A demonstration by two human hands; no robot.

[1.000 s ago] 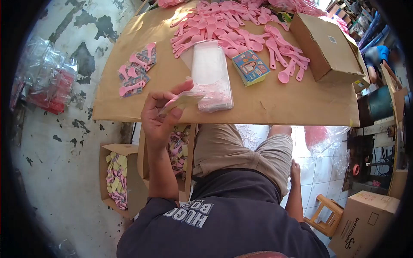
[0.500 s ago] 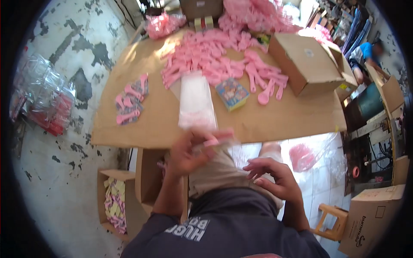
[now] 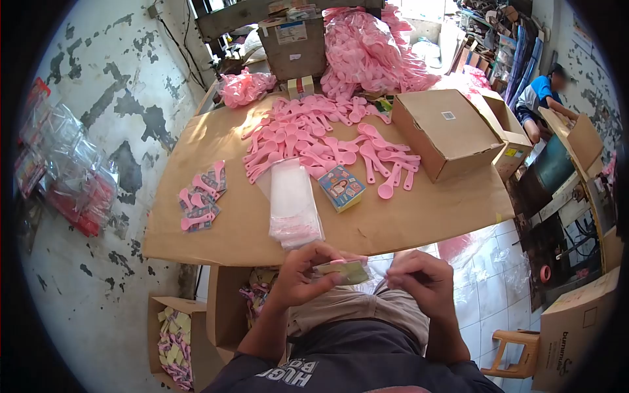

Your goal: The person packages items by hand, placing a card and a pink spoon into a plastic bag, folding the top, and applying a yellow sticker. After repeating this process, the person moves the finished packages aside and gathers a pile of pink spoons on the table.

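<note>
Table (image 3: 419,219) topped in brown board, filling the middle of the view. On it, a broad heap of loose pink plastic spoons (image 3: 295,137). To the right, a cardboard carton (image 3: 439,131) with top flaps down. Just in front of the heap, a stack of clear plastic sleeves (image 3: 291,196), long side running away from the near edge. Just off that edge, left hand (image 3: 301,278) partly closed, thumb and fingers pinching a slim card-and-film packet (image 3: 352,272). Near it but apart, right hand (image 3: 419,281) with fingers curled inward, tips bunched beside the packet's free end; impossible to tell whether gripping any clear film there. On the packet, yellowish card facing upward, a touch of pink along the far edge; long axis running sideways from left palm toward right fingertips, free end pointing right. By the look of it, very light: card fairly stiff, film soft and probably slippery, prone to creasing rather than breaking. Best held, likely, with thumb flat on the card face and fingers beneath, clear of the filmy end.
</note>
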